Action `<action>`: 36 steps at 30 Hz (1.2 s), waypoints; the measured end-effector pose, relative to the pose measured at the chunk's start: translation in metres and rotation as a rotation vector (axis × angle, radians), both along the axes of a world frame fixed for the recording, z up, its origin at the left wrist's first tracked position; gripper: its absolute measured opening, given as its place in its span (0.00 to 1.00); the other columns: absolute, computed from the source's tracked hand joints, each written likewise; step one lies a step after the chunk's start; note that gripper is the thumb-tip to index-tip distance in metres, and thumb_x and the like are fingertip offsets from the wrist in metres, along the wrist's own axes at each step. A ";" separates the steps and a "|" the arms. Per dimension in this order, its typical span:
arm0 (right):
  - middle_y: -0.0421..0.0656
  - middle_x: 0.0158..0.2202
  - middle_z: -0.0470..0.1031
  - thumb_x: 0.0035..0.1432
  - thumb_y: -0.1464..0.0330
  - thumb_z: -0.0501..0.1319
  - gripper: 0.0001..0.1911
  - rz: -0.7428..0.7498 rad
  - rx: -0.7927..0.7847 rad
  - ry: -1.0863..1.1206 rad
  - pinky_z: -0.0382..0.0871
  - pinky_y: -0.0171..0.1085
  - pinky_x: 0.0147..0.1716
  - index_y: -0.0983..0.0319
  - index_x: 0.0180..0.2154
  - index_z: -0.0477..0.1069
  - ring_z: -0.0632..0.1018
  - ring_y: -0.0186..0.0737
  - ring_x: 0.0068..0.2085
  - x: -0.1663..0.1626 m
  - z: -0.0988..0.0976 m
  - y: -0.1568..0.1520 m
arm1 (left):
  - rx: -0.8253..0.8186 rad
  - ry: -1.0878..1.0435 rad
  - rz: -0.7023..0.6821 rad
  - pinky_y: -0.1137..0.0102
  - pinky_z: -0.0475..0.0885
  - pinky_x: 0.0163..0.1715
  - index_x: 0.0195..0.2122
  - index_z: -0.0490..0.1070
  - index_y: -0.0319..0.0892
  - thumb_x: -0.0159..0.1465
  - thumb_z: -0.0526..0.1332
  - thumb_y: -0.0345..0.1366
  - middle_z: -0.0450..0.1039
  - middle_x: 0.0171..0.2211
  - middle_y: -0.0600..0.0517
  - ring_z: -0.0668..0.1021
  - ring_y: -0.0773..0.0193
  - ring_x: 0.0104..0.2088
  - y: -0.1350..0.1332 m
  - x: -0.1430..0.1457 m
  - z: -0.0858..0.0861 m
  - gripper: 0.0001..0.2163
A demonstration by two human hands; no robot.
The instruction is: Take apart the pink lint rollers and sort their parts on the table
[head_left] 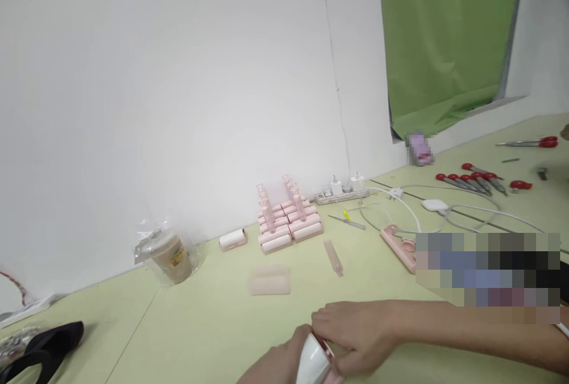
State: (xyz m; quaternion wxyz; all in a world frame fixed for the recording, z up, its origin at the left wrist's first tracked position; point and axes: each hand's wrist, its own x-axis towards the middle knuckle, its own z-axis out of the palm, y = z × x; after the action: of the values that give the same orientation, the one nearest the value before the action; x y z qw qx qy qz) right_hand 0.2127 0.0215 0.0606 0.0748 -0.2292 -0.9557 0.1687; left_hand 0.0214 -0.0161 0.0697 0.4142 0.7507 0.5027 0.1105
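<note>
Holding a white-and-pink roller (pixel 313 361).
Clasped between left hand (pixel 273 370) and right hand (pixel 355 336) (fingers curled round it), above green table (pixel 200 313).

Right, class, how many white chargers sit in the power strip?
2, both on the power strip: the left charger mid-strip, the right charger near its right end. None looks hidden.
</note>
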 end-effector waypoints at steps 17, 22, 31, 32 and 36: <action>0.40 0.28 0.67 0.46 0.48 0.58 0.23 -0.405 -0.892 1.157 0.64 0.37 0.37 0.62 0.29 0.66 0.71 0.40 0.34 -0.011 -0.041 0.004 | 0.011 -0.542 0.333 0.68 0.67 0.35 0.59 0.42 0.42 0.48 0.61 0.48 0.66 0.33 0.50 0.73 0.60 0.31 0.052 0.028 -0.059 0.41; 0.40 0.27 0.69 0.51 0.46 0.50 0.24 -0.624 -0.906 1.190 0.65 0.37 0.35 0.61 0.29 0.65 0.72 0.41 0.33 0.006 -0.026 0.005 | 0.239 -0.356 0.208 0.58 0.54 0.53 0.53 0.58 0.44 0.46 0.64 0.46 0.64 0.47 0.44 0.62 0.47 0.52 0.071 -0.011 -0.039 0.33; 0.39 0.27 0.71 0.58 0.51 0.43 0.23 -0.616 -0.232 0.835 0.63 0.33 0.24 0.61 0.39 0.63 0.72 0.37 0.27 0.006 0.034 0.056 | 0.262 -0.386 0.305 0.68 0.62 0.44 0.52 0.54 0.40 0.47 0.64 0.37 0.63 0.40 0.50 0.69 0.58 0.43 0.111 -0.042 -0.057 0.31; 0.40 0.29 0.72 0.58 0.52 0.45 0.22 -0.594 -0.179 0.789 0.64 0.33 0.26 0.61 0.39 0.64 0.73 0.37 0.29 0.001 0.037 0.060 | 0.276 -0.401 0.304 0.69 0.63 0.43 0.49 0.57 0.40 0.46 0.65 0.36 0.63 0.38 0.51 0.69 0.58 0.42 0.108 -0.032 -0.062 0.29; 0.40 0.31 0.75 0.54 0.54 0.53 0.17 -0.535 -0.028 0.615 0.61 0.34 0.28 0.59 0.36 0.70 0.73 0.39 0.32 -0.025 0.031 0.064 | 0.224 -0.455 0.333 0.68 0.61 0.43 0.44 0.61 0.39 0.41 0.67 0.33 0.64 0.38 0.50 0.67 0.56 0.43 0.093 -0.004 -0.071 0.27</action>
State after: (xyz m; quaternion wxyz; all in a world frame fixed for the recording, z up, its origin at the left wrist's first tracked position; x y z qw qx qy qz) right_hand 0.1876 0.0852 0.0917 0.3951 -0.4098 -0.7930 0.2169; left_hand 0.0177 0.0765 -0.0014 0.4070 0.6550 0.4976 0.3971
